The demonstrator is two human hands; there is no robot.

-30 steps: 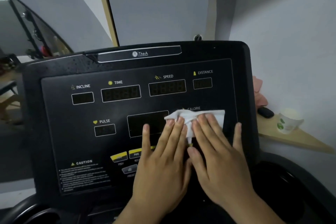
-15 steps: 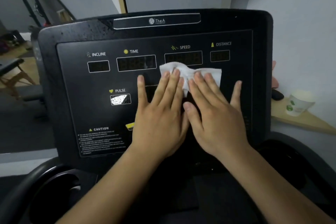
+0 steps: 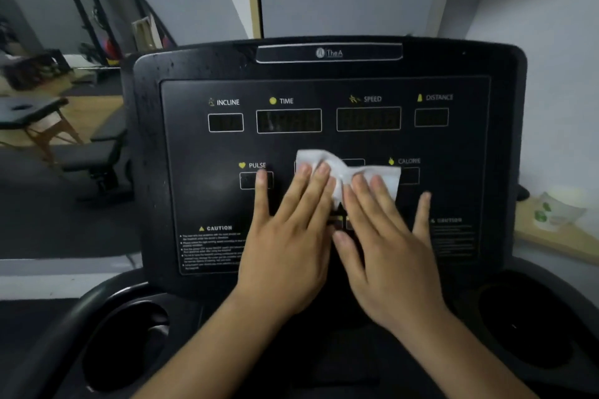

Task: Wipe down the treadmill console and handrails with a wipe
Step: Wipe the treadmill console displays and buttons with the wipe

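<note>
Both flat, open hands, left hand (image 3: 285, 236) and right hand (image 3: 385, 246), press the wipe (image 3: 343, 168) onto the console (image 3: 194, 172) below the SPEED window so it rubs clean.

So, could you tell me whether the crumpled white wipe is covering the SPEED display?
No, the crumpled white wipe lies lower on the black treadmill console, leaving the SPEED display uncovered.
</note>
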